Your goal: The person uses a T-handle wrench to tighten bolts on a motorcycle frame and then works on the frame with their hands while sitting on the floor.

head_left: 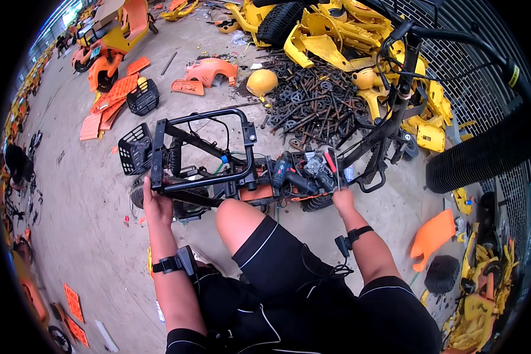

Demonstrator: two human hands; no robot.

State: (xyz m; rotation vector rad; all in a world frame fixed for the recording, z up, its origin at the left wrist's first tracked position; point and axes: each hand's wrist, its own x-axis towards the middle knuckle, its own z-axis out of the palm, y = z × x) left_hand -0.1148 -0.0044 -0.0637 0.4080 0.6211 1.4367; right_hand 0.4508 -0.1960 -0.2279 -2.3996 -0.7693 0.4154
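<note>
While your left hand [157, 205] rests at its end at nine o'clock, the black vehicle frame [249, 156] spans the centre.
In the head view, that hand's fingers are partly hidden — I cannot tell if they grip; your right hand [342, 199], past three, looks curled, its hold unclear. A power drill [282, 169] lies on the frame — dark metal parts [312, 106] heap at one.

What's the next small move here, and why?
Probably lift the drill off the black frame first: it lies beside the grey power tool, and the left hand touches the frame's left end, so a push there might make the drill slide.
</note>
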